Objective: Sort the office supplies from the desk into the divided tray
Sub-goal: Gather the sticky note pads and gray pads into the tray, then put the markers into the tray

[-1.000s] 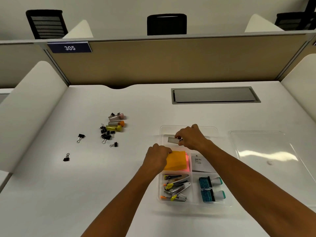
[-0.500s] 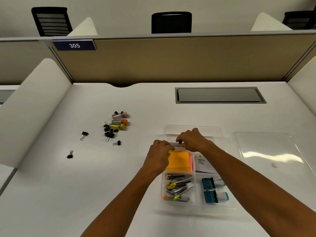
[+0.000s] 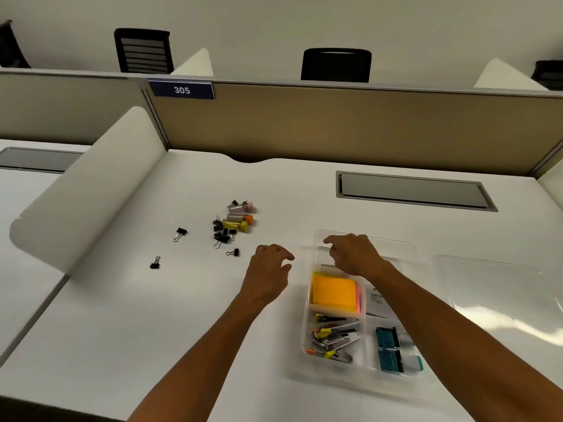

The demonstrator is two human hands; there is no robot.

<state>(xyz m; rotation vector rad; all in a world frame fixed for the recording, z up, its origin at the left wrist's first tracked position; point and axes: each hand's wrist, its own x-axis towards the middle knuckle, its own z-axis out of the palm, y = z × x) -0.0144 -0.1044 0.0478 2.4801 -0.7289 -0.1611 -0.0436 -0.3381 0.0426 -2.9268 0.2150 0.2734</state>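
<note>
Both hands (image 3: pixel 268 269) (image 3: pixel 353 254) hover empty, binder clips (image 3: pixel 221 233) well left.

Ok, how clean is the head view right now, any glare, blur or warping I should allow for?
Head view: glare streaks across the clear lid; left hand slightly motion-blurred; wide-angle lens bows the partition; binder clips read sharp enough.

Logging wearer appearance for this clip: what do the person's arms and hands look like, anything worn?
Both forearms are bare as far as the frame shows, with no sleeves in view. The left hand and right hand wear no gloves; no watch, bracelet or ring is visible.
</note>
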